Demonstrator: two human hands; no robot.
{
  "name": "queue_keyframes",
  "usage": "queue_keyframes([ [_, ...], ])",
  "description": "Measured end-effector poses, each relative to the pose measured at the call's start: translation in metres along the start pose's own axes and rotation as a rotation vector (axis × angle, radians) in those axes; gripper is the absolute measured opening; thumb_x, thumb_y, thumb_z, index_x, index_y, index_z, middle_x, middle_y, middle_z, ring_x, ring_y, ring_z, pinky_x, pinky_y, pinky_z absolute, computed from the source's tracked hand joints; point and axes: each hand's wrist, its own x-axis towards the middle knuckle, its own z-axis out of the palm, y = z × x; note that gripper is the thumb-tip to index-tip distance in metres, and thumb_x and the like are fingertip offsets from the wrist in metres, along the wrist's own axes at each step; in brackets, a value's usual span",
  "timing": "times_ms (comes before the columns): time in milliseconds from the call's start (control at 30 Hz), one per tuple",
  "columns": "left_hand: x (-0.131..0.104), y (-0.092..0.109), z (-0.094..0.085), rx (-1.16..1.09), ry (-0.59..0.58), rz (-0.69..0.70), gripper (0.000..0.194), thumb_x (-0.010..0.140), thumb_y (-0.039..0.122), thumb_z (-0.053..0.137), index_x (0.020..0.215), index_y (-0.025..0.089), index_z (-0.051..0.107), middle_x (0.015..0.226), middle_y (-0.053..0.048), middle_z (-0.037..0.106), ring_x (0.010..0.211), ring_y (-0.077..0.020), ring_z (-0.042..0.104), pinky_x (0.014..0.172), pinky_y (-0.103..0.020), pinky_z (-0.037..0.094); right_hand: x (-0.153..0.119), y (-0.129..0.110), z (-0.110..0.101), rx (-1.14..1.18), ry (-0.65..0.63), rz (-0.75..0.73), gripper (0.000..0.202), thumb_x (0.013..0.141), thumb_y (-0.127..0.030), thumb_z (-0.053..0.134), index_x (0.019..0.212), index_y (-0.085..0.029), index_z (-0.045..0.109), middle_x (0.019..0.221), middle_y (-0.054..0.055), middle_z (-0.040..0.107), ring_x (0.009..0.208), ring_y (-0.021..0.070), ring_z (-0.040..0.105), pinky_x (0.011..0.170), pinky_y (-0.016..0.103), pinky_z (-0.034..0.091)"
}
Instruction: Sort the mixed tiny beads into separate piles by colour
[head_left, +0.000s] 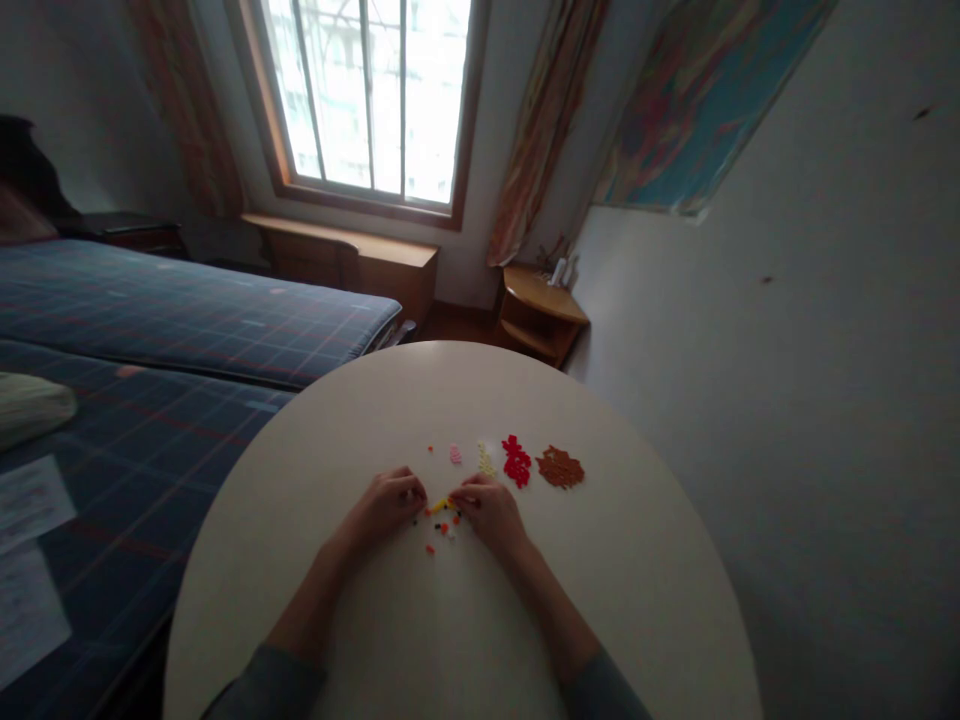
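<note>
Over the middle of the table, my left hand [394, 500] is closed, thumb and fingertips pressed together beside an orange piece [428, 512]. My right hand [489, 508] faces it, its fingers curled into a pinch at the end of a yellow piece [440, 506]. Whatever is between either hand's fingertips is too small to make out. Just below the hands lie loose small pieces: orange ones [444, 528], a few black ones and a white one [451, 537]. A red-orange piece [430, 549] lies nearer to me.
Small pieces lie sorted on the round white table [450, 390]: pink [455, 454], pale yellow [486, 460], red [516, 462] and brown [561, 467]. A lone orange piece [430, 449] sits left of them. A plaid mattress [187, 300] is left, a white wall [825, 400] right.
</note>
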Motion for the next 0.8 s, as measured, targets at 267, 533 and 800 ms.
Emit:
queue_keyframes([
  [267, 0.000, -0.005, 0.004, 0.000, 0.013, -0.002, 0.009, 0.070, 0.018, 0.055, 0.066, 0.016, 0.063, 0.066, 0.000, 0.054, 0.057, -0.0091, 0.049, 0.056, -0.018, 0.040, 0.004, -0.001, 0.001, -0.006, -0.040, -0.005, 0.010, 0.072, -0.020, 0.062, 0.076, -0.025, 0.069, 0.077, 0.000, 0.062, 0.064, 0.0090, 0.057, 0.061, 0.019, 0.041],
  [533, 0.000, -0.001, 0.004, 0.008, 0.021, -0.030, 0.010, 0.069, 0.016, 0.054, 0.064, 0.015, 0.063, 0.066, 0.000, 0.054, 0.057, -0.0085, 0.049, 0.056, -0.017, 0.039, 0.008, -0.005, 0.001, -0.040, -0.073, 0.020, 0.007, 0.072, -0.023, 0.063, 0.075, -0.023, 0.069, 0.079, 0.000, 0.061, 0.065, 0.0088, 0.056, 0.061, 0.018, 0.040],
  [800, 0.000, -0.002, 0.005, 0.007, 0.023, -0.030, 0.009, 0.069, 0.014, 0.055, 0.065, 0.016, 0.062, 0.066, 0.000, 0.054, 0.058, -0.0083, 0.049, 0.057, -0.017, 0.039, 0.020, -0.011, 0.004, -0.117, -0.068, 0.068, 0.009, 0.074, -0.022, 0.060, 0.079, -0.022, 0.068, 0.083, 0.001, 0.062, 0.072, 0.0102, 0.057, 0.068, 0.019, 0.040],
])
